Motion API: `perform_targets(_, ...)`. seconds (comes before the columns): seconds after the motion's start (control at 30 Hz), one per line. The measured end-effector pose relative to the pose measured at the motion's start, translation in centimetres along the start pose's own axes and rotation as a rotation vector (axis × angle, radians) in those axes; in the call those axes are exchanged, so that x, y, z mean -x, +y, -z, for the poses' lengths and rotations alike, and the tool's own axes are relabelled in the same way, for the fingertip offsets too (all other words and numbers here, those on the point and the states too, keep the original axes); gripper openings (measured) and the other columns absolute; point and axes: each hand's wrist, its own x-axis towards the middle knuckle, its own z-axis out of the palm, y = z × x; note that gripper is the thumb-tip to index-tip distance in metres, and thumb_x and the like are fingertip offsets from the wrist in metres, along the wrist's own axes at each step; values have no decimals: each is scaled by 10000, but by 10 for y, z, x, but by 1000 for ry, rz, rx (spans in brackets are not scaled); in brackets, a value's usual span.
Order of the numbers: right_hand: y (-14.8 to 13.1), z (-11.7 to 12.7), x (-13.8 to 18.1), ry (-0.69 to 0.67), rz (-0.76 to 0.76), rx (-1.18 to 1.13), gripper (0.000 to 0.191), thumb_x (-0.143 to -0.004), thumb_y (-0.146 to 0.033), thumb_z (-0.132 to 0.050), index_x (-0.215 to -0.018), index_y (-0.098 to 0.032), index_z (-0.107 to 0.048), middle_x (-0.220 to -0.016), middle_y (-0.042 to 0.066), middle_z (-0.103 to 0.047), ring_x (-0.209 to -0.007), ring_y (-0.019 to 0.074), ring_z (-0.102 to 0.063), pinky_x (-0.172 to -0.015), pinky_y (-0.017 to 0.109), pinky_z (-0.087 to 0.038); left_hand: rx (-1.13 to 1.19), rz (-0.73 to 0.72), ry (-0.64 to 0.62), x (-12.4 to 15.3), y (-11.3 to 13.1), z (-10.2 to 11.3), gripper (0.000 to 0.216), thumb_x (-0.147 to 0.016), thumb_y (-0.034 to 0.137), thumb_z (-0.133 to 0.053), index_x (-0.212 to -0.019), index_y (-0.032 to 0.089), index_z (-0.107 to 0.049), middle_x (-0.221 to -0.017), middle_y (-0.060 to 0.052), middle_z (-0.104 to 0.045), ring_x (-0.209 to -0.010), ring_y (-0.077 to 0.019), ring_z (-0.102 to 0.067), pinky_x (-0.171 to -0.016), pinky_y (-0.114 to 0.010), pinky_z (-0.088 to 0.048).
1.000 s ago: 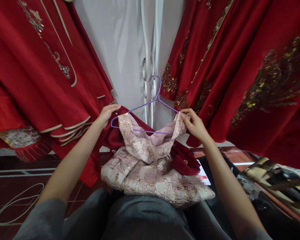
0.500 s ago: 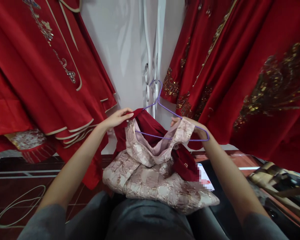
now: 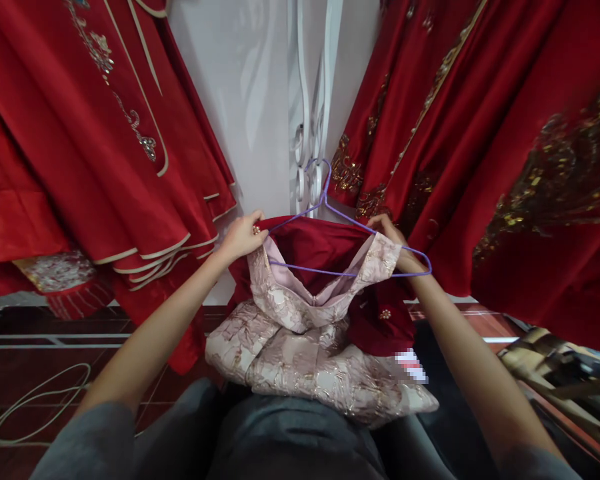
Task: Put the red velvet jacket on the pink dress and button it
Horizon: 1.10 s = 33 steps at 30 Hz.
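A purple wire hanger (image 3: 330,207) carries a pale pink brocade garment (image 3: 305,333) whose lower part lies bunched on my lap. A dark red cloth (image 3: 325,243) is stretched behind the pink garment, across the hanger. My left hand (image 3: 243,235) pinches the red cloth's top edge at the hanger's left end. At the hanger's right end my right hand (image 3: 390,243) grips the red cloth, partly hidden by the pink shoulder strap.
Red embroidered robes hang close on the left (image 3: 80,147) and on the right (image 3: 505,153). A white wall with a white scrolled rack (image 3: 313,133) stands straight ahead. Dark red tiled floor (image 3: 40,347) with a looped cable (image 3: 25,407) lies at lower left.
Both hands have drawn the red cloth up and spread it behind the pink garment along the hanger. The hanger's right end now sticks out past my right hand.
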Motion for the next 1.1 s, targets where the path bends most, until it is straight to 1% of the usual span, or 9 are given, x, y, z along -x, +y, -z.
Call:
perform_targets(0.13, -1, 38, 13, 67, -14, 156, 238, -688, -270, -644, -904, -202, -568, -779, -8, -600, -664, 144, -532, -613, 256, -426, -113, 126, 94, -3, -6, 3, 189, -686, 199, -527, -860, 217, -596, -653, 3, -585, -627, -187, -547, -600, -265, -352)
perform_targets(0.3, -27, 82, 25, 30, -80, 369, 191, -666, -152, -583, -841, -192, -649, -842, 45, -674, -794, 203, -607, -712, 296, -439, -165, 207, 149, -3, -13, 7, 302, -724, 192, -493, -975, 221, -659, -792, -32, -686, -730, -215, -610, -651, -274, -395)
perform_targets(0.47, -87, 103, 36, 26, -371, 764, 326, -704, -181, -579, -982, -268, -726, -848, 74, -698, -734, 235, -593, -615, 324, -369, -263, 150, 369, 10, -15, 13, 297, -815, 184, -418, -955, 185, -681, -913, -58, -698, -853, -213, -635, -726, -283, -418)
perform_targets(0.57, -110, 101, 49, 14, -443, 830, 300, -684, -247, -649, -976, -266, -709, -868, 79, -693, -715, 231, -590, -577, 313, -342, -394, 46, 430, 29, -22, 11, 244, -836, 208, -439, -902, 170, -670, -917, -79, -683, -900, -225, -633, -730, -290, -412)
perform_targets(0.67, -109, 91, 59, -44, -452, 660, 274, -639, -293, -720, -897, -215, -668, -764, 58, -678, -634, 196, -587, -548, 287, -379, -450, 4, 412, 51, -30, 1, 218, -834, 285, -493, -912, 166, -658, -904, -93, -679, -877, -234, -640, -695, -289, -409)
perform_targets(0.77, -95, 74, 60, -94, -508, 280, 224, -672, -273, -676, -871, -184, -627, -661, 29, -651, -548, 161, -577, -519, 266, -426, -419, 61, 361, 67, -29, -16, 279, -820, 336, -531, -1029, 174, -619, -988, -93, -679, -860, -237, -646, -676, -285, -412)
perform_targets(0.93, -75, 42, 45, 104, -521, -131, 138, -715, -198, -542, -840, -166, -592, -701, 17, -635, -546, 113, -545, -504, 222, -425, -268, 242, 207, 67, -9, -34, 240, -873, 280, -462, -1070, 189, -565, -821, -70, -684, -749, -234, -653, -671, -286, -414)
perform_targets(1.03, -82, 20, 37, 143, -472, -229, 119, -709, -196, -516, -817, -175, -559, -655, -17, -585, -537, 96, -506, -483, 198, -386, -48, 276, 307, 56, 14, -36, 178, -899, 257, -421, -997, 197, -557, -792, -50, -670, -753, -208, -646, -699, -272, -424)
perform_targets(1.1, -96, 3, 35, 51, -414, -343, 131, -708, -205, -506, -836, -187, -530, -630, -40, -553, -515, 89, -480, -468, 193, -369, 114, 243, 365, 53, 36, -38, 151, -903, 256, -419, -951, 202, -552, -820, -39, -670, -768, -186, -639, -706, -250, -430)
